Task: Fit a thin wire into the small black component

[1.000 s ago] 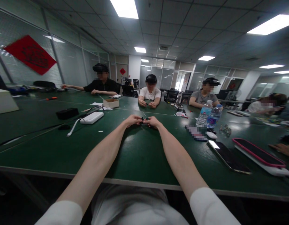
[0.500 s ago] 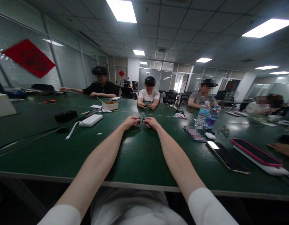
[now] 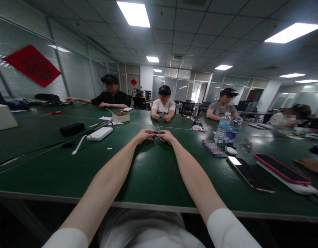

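Okay, the left hand [image 3: 144, 136] and right hand [image 3: 167, 136] are pinched shut from either side on a tiny black part [image 3: 155, 134], held over the dark green tabletop [image 3: 154, 175]. A slip of those fingertips could drop it and lose it there. Ahead, a small open tan cardboard box [image 3: 120, 117] hides its contents; two clear plastic water bottles [image 3: 222, 128] stand right.
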The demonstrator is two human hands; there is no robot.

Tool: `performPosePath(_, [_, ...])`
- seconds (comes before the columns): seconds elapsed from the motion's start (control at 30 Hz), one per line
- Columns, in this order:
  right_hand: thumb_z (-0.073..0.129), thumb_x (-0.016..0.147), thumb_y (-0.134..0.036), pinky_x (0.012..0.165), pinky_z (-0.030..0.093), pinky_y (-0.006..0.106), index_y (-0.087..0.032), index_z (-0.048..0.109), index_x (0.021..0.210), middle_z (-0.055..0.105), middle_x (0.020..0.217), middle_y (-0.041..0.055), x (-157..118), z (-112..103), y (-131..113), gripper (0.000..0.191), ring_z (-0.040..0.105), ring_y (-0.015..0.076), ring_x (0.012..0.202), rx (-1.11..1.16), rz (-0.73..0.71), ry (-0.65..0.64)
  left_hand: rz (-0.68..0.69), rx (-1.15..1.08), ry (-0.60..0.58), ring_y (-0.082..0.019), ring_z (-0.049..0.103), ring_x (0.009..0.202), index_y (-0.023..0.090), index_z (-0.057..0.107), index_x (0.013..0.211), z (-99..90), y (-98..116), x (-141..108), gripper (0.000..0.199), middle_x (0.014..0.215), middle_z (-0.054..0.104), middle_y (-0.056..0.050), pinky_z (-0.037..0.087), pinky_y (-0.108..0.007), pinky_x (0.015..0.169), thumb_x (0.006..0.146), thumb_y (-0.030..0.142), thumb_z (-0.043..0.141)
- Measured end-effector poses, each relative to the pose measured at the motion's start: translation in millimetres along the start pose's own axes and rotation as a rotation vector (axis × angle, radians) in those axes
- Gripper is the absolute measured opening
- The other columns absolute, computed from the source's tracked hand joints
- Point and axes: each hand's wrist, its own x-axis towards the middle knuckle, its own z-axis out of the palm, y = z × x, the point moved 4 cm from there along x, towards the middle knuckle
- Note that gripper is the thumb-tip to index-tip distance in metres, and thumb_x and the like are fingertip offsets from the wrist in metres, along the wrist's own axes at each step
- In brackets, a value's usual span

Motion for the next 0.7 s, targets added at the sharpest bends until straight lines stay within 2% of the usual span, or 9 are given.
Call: performPosePath(0.7, [0.078,0.059,-0.030,0.033,0.032,0.013,-0.015,0.060,0.090,0.050,0.053,-0.0049,5.5,0.2,7.5,0.039,0.042,0.0047,0.041,-0.040,-0.020,-0.055,0.040,-0.045,-0.035,-0.016,0.064,0.068,0.011,0.063,0.099,-2.1,-2.4,1.4,0.045,0.083,0.067,-0.010,0.052,-0.029,0.068,0.059,0.026,0.077])
